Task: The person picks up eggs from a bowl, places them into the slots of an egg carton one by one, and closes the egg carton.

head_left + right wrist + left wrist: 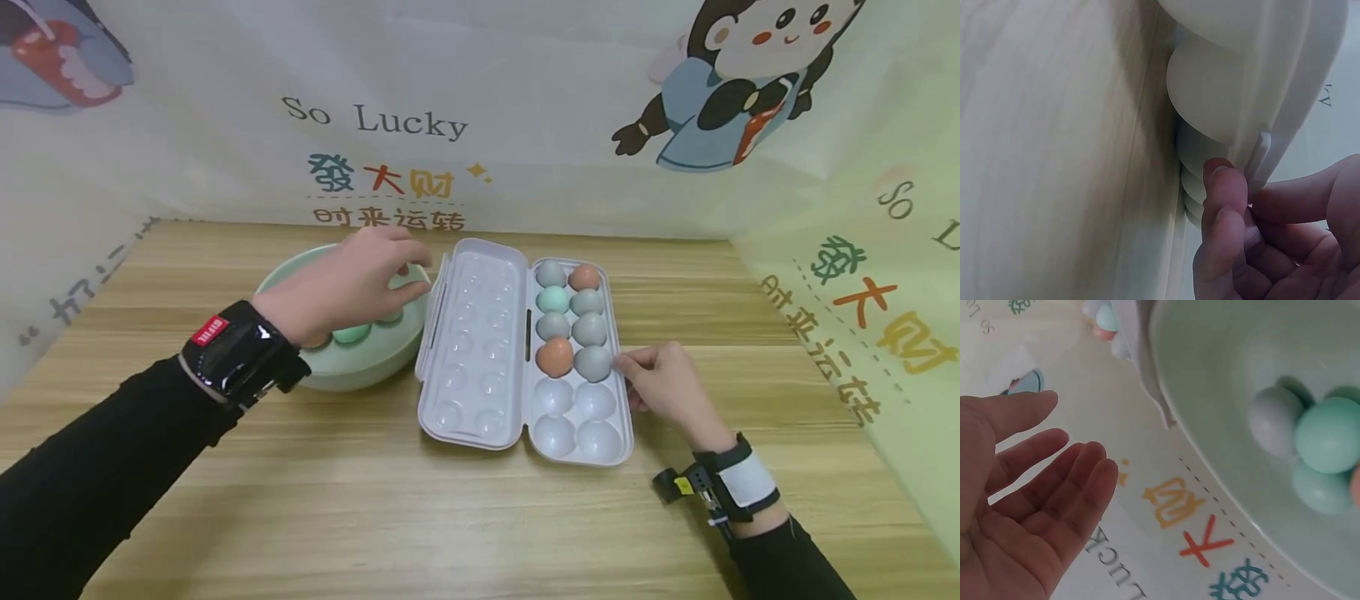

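Observation:
My left hand (348,275) hovers over the pale green bowl (375,371), its fingers loosely bent with nothing between them, as the left wrist view also shows. Inside the bowl lie several toy-like eggs, among them a mint egg (1330,434) and a grey egg (1274,420). Right of the bowl, an unfolded white egg box (522,417) has its lid (474,342) on the left. Grey, mint and orange eggs, such as this orange egg (555,357), fill the back rows; the front cups show bare plastic. My right hand (667,387) pinches the box's right rim between thumb and fingers.
Everything stands on a wood-grain table (360,500). A printed white sheet (525,108) with lettering and cartoon figures rises behind the table and along both sides. Both wrists carry strapped cameras.

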Demonstrator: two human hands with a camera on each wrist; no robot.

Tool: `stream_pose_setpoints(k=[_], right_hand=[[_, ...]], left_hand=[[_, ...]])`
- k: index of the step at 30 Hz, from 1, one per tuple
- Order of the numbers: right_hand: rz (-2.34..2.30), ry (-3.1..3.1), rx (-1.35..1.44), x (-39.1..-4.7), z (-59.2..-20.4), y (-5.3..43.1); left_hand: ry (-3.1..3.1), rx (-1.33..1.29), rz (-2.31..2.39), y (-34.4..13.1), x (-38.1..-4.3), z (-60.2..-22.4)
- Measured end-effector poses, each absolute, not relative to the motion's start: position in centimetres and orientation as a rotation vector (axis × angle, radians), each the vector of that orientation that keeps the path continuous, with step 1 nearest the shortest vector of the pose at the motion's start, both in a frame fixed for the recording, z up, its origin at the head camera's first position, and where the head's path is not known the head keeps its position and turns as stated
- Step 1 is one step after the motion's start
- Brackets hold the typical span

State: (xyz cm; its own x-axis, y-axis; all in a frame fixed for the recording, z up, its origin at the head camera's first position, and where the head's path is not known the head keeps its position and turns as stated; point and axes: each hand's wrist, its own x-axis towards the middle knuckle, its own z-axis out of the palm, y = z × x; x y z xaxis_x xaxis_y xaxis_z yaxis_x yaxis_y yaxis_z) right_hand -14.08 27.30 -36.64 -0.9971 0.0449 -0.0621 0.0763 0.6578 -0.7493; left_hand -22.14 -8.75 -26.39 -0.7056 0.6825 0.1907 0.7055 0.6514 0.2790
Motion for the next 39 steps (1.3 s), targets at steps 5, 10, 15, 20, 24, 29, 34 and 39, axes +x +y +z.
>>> stream_pose_setpoints(k=[5,10,15,20,24,29,34,39], right_hand=[[-1.254,2.844,0.105,-14.0,-36.5,27.5],[-1.262,2.84,0.11,-14.0,-36.4,27.6],[-1.267,2.837,0.11,-14.0,-36.4,27.6],[-1.272,2.84,0.106,-14.1,-36.4,27.7],[-1.276,2.831,0.11,-14.1,-36.4,27.6],[-1.284,2.824,0.102,-14.1,-36.3,27.5],[-1.284,2.818,0.107,-14.1,-36.4,27.5],[-1.28,2.809,0.116,-14.1,-36.5,27.4]], left_hand=[[-2.827,-1.056,-0.52,-11.7,-22.3,-27.6],[-2.915,-0.938,-0.548,-14.1,-22.2,-28.3],[-3.001,-0.828,-0.576,-15.8,-22.2,-29.5],[-3.021,-0.781,-0.573,-16.8,-22.5,-30.9],[-3.02,-0.812,-0.592,-17.5,-23.0,-32.1],[-3.016,-0.827,-0.598,-18.3,-23.6,-33.1],[-2.988,-0.817,-0.587,-18.7,-23.8,-33.8],[-3.027,-0.811,-0.56,-18.5,-23.5,-33.7]])
